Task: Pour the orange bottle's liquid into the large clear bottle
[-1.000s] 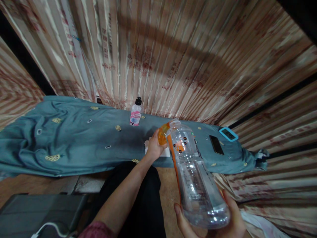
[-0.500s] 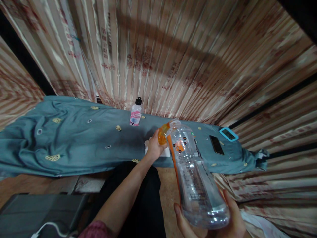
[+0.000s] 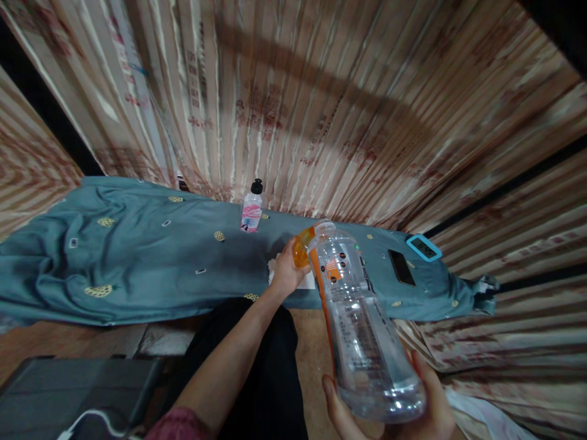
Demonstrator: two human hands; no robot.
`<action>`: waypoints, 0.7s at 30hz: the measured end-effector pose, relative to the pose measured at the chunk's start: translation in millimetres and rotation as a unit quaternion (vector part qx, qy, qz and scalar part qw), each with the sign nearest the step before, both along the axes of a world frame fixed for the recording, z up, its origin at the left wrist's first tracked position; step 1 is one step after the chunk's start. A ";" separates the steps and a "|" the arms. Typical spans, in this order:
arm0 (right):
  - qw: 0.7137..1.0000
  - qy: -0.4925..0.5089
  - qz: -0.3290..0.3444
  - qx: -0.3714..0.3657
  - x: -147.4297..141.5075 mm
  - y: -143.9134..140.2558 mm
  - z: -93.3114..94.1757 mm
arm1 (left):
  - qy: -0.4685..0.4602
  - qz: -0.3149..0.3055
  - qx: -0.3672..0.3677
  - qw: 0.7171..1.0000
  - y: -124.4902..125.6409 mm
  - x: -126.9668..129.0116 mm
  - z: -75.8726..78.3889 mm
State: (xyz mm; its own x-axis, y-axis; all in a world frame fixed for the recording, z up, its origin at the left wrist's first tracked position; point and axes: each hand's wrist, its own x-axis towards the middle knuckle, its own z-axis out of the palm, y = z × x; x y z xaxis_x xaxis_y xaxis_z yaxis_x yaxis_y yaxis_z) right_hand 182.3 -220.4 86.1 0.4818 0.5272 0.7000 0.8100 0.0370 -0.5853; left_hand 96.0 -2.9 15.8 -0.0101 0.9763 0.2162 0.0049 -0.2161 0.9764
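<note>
My right hand (image 3: 403, 415) grips the base of a large clear plastic bottle (image 3: 362, 324) with an orange and silver label. The bottle is tilted, its neck pointing away from me and to the left. Fingers of my left hand (image 3: 288, 270) are wrapped around a small amber see-through container (image 3: 302, 247), right beside the bottle's mouth; whether the two touch, I cannot tell. White paper (image 3: 308, 282) lies on the cloth beneath my left hand, partly hidden by it. Any liquid passing between bottle and container is too small to make out.
A blue-green patterned cloth (image 3: 151, 263) covers the long narrow surface. Upon it are a black-capped bottle (image 3: 251, 209) with a pink label, a dark phone (image 3: 402, 267) and a blue-framed digital clock (image 3: 424, 248). Curtains hang behind. A grey case (image 3: 77, 397) with a white cable sits lower left.
</note>
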 end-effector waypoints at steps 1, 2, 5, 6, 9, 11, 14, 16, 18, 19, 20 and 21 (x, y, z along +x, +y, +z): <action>1.000 0.007 -0.001 -0.001 0.4 -0.3 -0.6 | -0.004 -0.002 0.001 1.000 0.6 0.4 -1.2; 1.000 0.014 -0.002 -0.004 0.6 -0.7 -1.2 | -0.007 -0.004 0.001 1.000 1.0 0.6 -2.2; 1.000 0.022 -0.002 -0.009 -0.2 -1.4 -1.8 | -0.006 -0.004 0.005 1.000 1.2 0.5 -3.5; 1.000 0.021 0.001 -0.005 -0.7 -1.5 -1.7 | -0.004 -0.003 0.006 1.000 0.8 0.1 -3.2; 1.000 0.021 0.006 0.002 -1.5 -2.0 -2.1 | 0.009 0.003 -0.001 1.000 -0.7 -1.0 -1.2; 1.000 0.027 0.005 -0.006 -0.5 -2.8 -3.9 | 0.014 0.001 -0.007 1.000 -1.2 -1.3 -0.1; 0.999 0.032 -0.003 -0.013 3.2 -4.3 -8.5 | 0.018 -0.001 -0.009 1.000 -1.0 -1.0 0.0; 1.000 0.021 0.001 -0.010 6.1 -5.3 -12.2 | 0.018 -0.002 -0.002 1.000 -0.6 -0.9 -0.3; 1.000 0.013 0.002 -0.006 8.0 -6.4 -15.6 | 0.011 -0.005 0.006 1.000 -0.5 -1.0 -0.5; 1.000 0.017 0.002 -0.008 8.4 -6.9 -16.9 | 0.007 -0.006 0.009 1.000 -0.5 -1.0 -0.4; 1.000 0.024 0.000 -0.011 8.3 -7.2 -17.7 | 0.005 -0.006 0.008 1.000 -0.6 -1.1 -0.3; 0.999 0.030 -0.003 -0.013 7.9 -7.3 -17.9 | 0.004 -0.005 0.006 1.000 -0.7 -1.2 -0.1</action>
State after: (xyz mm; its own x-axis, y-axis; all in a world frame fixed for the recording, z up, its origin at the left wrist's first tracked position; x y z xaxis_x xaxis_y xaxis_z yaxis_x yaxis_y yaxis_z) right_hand 190.2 -227.7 68.1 0.5251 0.5426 0.6556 0.7738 0.0161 -0.6332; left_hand 94.8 -3.7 15.7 0.0019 0.9738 0.2276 0.0111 -0.2276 0.9737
